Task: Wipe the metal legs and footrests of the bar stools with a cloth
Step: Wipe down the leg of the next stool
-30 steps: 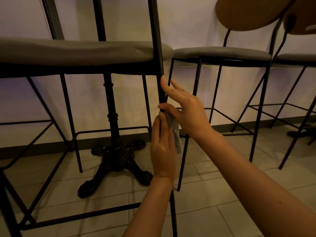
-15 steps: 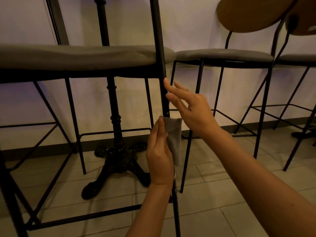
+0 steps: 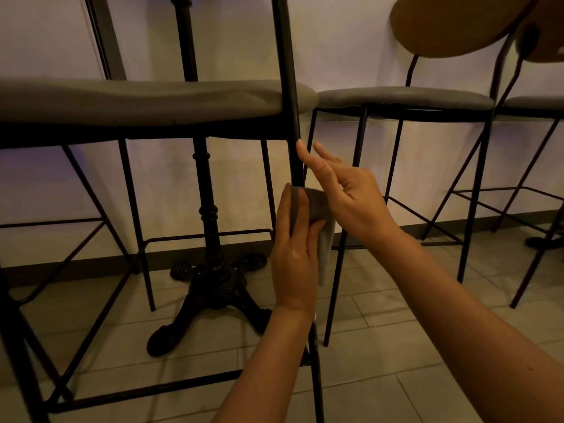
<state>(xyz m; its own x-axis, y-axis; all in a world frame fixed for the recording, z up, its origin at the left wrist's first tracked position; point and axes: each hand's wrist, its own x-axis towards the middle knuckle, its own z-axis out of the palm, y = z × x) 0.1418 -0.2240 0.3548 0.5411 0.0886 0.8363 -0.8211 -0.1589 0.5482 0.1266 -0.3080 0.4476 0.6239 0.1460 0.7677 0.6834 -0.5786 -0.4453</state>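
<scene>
Since half a second ago, both hands have closed in on the leg: the right hand (image 3: 351,199) now lies against the cloth (image 3: 317,215) where before it hovered apart from it, and the left hand (image 3: 294,254) has the cloth wrapped round the metal. That leg is the black front leg (image 3: 290,117) of the nearest bar stool (image 3: 137,99), running down past its grey padded seat. The left hand presses the grey cloth against the leg from the left, fingers straight and close together, pointing up; the cloth's free end hangs down to the right of the hand. The right hand is spread, its index finger (image 3: 308,157) stretched up along the leg, tip just below the seat; the lower fingers lie at the cloth's right side, though a grip cannot be made out. Low on the stool, the black footrest bar (image 3: 146,392) runs above the tiled floor (image 3: 396,331). Behind the stool stands an ornate cast-iron desk pedestal (image 3: 210,270). To the right is a second bar stool (image 3: 403,99) with a round wooden backrest (image 3: 451,22), and a third (image 3: 534,103) at the frame's edge.
</scene>
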